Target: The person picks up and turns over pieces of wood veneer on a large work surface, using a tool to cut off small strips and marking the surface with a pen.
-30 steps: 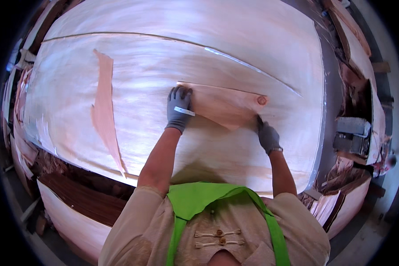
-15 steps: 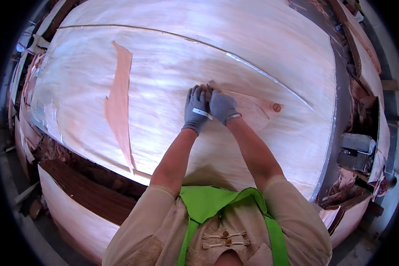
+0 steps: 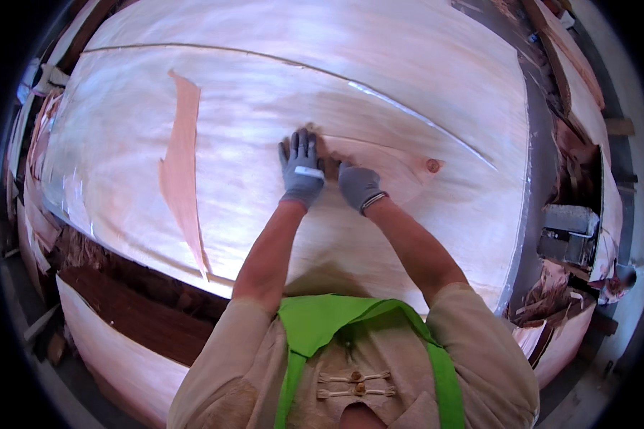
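Note:
A large sheet of pale wood veneer (image 3: 250,214) lies before me. My left hand (image 3: 302,170), in a grey glove with a white strip across its back, lies flat on it with fingers stretched out. Just to its right, my right hand (image 3: 359,187), gloved too, is closed with its fingers curled down at the sheet; whatever it grips, if anything, is hidden. Beyond and to the right of it lies a thin tapering pinkish veneer piece (image 3: 401,161) with a dark round knot (image 3: 433,166) near its right end. Brownish patches show around my fingertips.
At left lies a long, narrow, pointed veneer strip (image 3: 181,143). A dark split line (image 3: 250,54) crosses the far part, its right stretch covered by shiny tape (image 3: 422,121). Stacked veneer (image 3: 136,314) stands at lower left, and grey blocks (image 3: 569,232) sit at right among scraps.
My hands have moved apart: the left has spread its fingers flat, while the right has drawn back slightly toward me. The whole view has shifted a little.

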The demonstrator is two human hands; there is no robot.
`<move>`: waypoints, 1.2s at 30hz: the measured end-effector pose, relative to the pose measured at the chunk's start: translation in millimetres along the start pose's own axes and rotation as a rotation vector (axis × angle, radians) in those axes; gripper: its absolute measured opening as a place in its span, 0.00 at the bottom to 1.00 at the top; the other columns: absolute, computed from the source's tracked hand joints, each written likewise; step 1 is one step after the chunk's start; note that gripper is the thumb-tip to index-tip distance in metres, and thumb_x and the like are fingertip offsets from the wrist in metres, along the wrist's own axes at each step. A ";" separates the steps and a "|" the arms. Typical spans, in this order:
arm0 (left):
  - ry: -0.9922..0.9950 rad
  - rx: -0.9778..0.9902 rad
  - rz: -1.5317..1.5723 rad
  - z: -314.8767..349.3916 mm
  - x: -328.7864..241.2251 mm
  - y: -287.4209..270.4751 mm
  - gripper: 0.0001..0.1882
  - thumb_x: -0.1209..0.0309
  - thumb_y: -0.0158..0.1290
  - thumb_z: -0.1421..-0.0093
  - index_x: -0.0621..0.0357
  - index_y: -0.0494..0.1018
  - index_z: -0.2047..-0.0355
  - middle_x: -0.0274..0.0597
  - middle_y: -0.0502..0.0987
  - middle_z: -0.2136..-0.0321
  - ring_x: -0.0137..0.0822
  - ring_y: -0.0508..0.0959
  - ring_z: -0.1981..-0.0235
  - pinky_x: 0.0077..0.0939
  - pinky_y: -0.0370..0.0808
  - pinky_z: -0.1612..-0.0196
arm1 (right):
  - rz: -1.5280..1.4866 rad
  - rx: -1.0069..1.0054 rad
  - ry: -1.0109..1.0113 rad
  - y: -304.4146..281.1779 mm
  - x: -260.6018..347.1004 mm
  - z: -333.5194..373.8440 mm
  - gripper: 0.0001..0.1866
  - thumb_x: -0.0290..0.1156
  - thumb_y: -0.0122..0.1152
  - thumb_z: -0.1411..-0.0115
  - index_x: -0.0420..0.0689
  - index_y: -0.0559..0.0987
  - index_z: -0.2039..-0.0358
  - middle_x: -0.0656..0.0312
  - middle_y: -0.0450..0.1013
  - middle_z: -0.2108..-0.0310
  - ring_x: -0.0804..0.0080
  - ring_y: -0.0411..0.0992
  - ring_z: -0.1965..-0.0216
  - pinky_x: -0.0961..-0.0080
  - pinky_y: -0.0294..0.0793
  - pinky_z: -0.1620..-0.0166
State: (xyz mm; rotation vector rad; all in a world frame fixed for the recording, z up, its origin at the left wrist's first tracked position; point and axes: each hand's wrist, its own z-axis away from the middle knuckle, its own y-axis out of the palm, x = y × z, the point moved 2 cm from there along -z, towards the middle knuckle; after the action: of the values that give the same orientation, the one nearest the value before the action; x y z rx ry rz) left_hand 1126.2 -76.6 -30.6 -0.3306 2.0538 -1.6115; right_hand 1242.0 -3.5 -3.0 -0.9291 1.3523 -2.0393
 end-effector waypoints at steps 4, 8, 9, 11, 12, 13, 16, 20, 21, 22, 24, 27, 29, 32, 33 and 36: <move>0.243 0.064 0.103 15.3 -13.3 12.2 0.33 0.65 0.45 0.43 0.61 0.53 0.38 0.50 0.52 0.36 0.49 0.48 0.34 0.48 0.42 0.34 | 0.051 0.126 0.043 -0.4 -3.1 -14.8 0.13 0.32 0.44 0.40 0.42 0.72 0.58 0.51 0.77 0.67 0.55 0.77 0.65 0.56 0.74 0.65; 0.258 0.037 0.206 18.1 -26.4 -3.9 0.31 0.66 0.47 0.45 0.53 0.58 0.40 0.51 0.56 0.38 0.50 0.53 0.35 0.48 0.45 0.34 | 0.071 0.076 -0.027 -5.4 -34.9 12.2 0.11 0.32 0.45 0.42 0.43 0.75 0.63 0.53 0.78 0.71 0.55 0.78 0.69 0.56 0.74 0.68; 0.283 0.041 0.142 18.6 -29.5 -7.6 0.30 0.67 0.48 0.45 0.50 0.60 0.40 0.51 0.56 0.38 0.50 0.53 0.36 0.48 0.46 0.35 | 0.092 0.092 -0.054 -5.3 -48.1 20.1 0.11 0.31 0.45 0.41 0.44 0.75 0.63 0.53 0.77 0.72 0.55 0.77 0.71 0.56 0.73 0.70; 0.308 0.022 0.069 20.0 -27.9 -7.7 0.28 0.66 0.49 0.47 0.43 0.64 0.42 0.52 0.57 0.39 0.51 0.54 0.36 0.49 0.48 0.35 | 0.133 0.116 -0.125 -6.4 -75.8 32.0 0.11 0.31 0.45 0.41 0.45 0.74 0.62 0.53 0.77 0.74 0.55 0.77 0.74 0.56 0.72 0.74; 0.314 0.027 0.069 20.0 -28.6 -7.2 0.29 0.67 0.49 0.47 0.44 0.63 0.42 0.52 0.56 0.39 0.51 0.54 0.36 0.49 0.49 0.35 | 0.150 0.128 -0.138 -11.4 -90.0 38.3 0.11 0.31 0.45 0.41 0.45 0.74 0.62 0.53 0.77 0.74 0.56 0.77 0.74 0.56 0.72 0.74; 0.316 0.031 0.066 20.1 -28.4 -8.2 0.29 0.67 0.49 0.47 0.45 0.63 0.42 0.52 0.56 0.39 0.51 0.54 0.36 0.49 0.49 0.35 | 0.167 0.139 -0.159 -19.3 -103.7 42.8 0.11 0.32 0.45 0.40 0.46 0.75 0.62 0.53 0.77 0.74 0.56 0.77 0.74 0.55 0.72 0.74; 0.331 0.035 0.069 17.3 -33.5 -8.5 0.30 0.68 0.49 0.47 0.46 0.63 0.42 0.52 0.57 0.39 0.52 0.55 0.37 0.50 0.49 0.36 | 0.239 0.172 -0.222 -19.4 -167.2 46.5 0.10 0.35 0.45 0.39 0.50 0.75 0.61 0.55 0.76 0.76 0.57 0.76 0.75 0.57 0.72 0.76; 0.337 0.036 0.048 16.3 -34.0 -7.5 0.30 0.68 0.49 0.48 0.46 0.63 0.42 0.53 0.57 0.39 0.52 0.55 0.37 0.50 0.50 0.36 | 0.407 0.303 -0.243 -49.0 -221.3 46.9 0.10 0.37 0.47 0.39 0.58 0.75 0.58 0.57 0.76 0.75 0.57 0.76 0.75 0.60 0.72 0.76; 0.335 0.033 0.049 17.2 -32.9 -7.1 0.30 0.68 0.49 0.48 0.46 0.63 0.42 0.53 0.57 0.39 0.52 0.55 0.37 0.50 0.50 0.36 | 0.389 0.293 -0.248 -60.1 -227.8 49.2 0.11 0.38 0.47 0.39 0.59 0.75 0.58 0.57 0.76 0.75 0.57 0.76 0.75 0.60 0.72 0.76; 0.327 0.042 0.049 17.7 -31.2 -7.6 0.30 0.68 0.49 0.48 0.46 0.63 0.42 0.53 0.57 0.39 0.52 0.55 0.37 0.50 0.50 0.36 | 0.376 0.280 -0.257 -76.0 -231.2 50.8 0.11 0.38 0.47 0.39 0.60 0.75 0.57 0.56 0.76 0.75 0.56 0.76 0.75 0.59 0.72 0.76; 0.314 0.054 0.055 18.2 -31.2 -9.2 0.30 0.68 0.49 0.48 0.46 0.63 0.42 0.53 0.57 0.39 0.53 0.55 0.37 0.50 0.50 0.36 | 0.388 0.281 -0.264 -87.7 -247.8 57.0 0.11 0.38 0.47 0.39 0.60 0.74 0.56 0.56 0.75 0.77 0.54 0.75 0.77 0.59 0.72 0.76; 0.337 0.005 0.074 16.7 -34.4 -6.2 0.30 0.68 0.49 0.48 0.46 0.63 0.41 0.53 0.57 0.39 0.53 0.55 0.37 0.50 0.50 0.36 | 0.430 0.311 -0.236 -87.8 -281.9 64.2 0.12 0.37 0.51 0.41 0.57 0.74 0.56 0.55 0.75 0.78 0.53 0.75 0.77 0.58 0.71 0.76; 0.332 0.017 0.071 14.5 -34.2 -5.7 0.30 0.69 0.48 0.48 0.46 0.63 0.41 0.54 0.57 0.39 0.54 0.56 0.37 0.51 0.51 0.37 | 0.312 0.020 -0.225 -87.4 -276.7 65.7 0.13 0.37 0.54 0.43 0.53 0.73 0.56 0.54 0.74 0.77 0.53 0.74 0.77 0.57 0.72 0.75; 0.325 0.034 0.064 20.1 -33.5 -7.4 0.30 0.69 0.48 0.48 0.47 0.63 0.41 0.55 0.57 0.39 0.54 0.56 0.38 0.52 0.51 0.37 | 0.089 -0.282 -0.117 -68.6 -247.3 55.5 0.18 0.36 0.58 0.48 0.48 0.71 0.57 0.54 0.74 0.77 0.51 0.73 0.77 0.57 0.72 0.72; 0.327 0.024 0.058 17.4 -33.2 -8.5 0.30 0.69 0.48 0.48 0.47 0.63 0.41 0.55 0.57 0.39 0.54 0.56 0.38 0.52 0.51 0.37 | 0.078 -0.334 -0.074 -60.9 -238.5 49.2 0.17 0.37 0.58 0.48 0.49 0.71 0.57 0.54 0.75 0.76 0.50 0.73 0.77 0.57 0.72 0.73; 0.331 0.023 0.054 18.7 -34.7 -7.9 0.30 0.68 0.48 0.48 0.47 0.63 0.42 0.55 0.57 0.39 0.54 0.56 0.38 0.52 0.51 0.37 | 0.150 -0.299 0.061 -43.3 -230.6 32.6 0.18 0.38 0.59 0.49 0.49 0.71 0.58 0.53 0.75 0.76 0.50 0.74 0.74 0.56 0.73 0.70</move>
State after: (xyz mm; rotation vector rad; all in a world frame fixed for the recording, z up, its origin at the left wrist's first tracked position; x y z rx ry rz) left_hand 1164.4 -77.6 -18.1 0.0023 2.2586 -1.7497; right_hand 1410.6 162.6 -13.5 -0.8631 1.7398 -1.7968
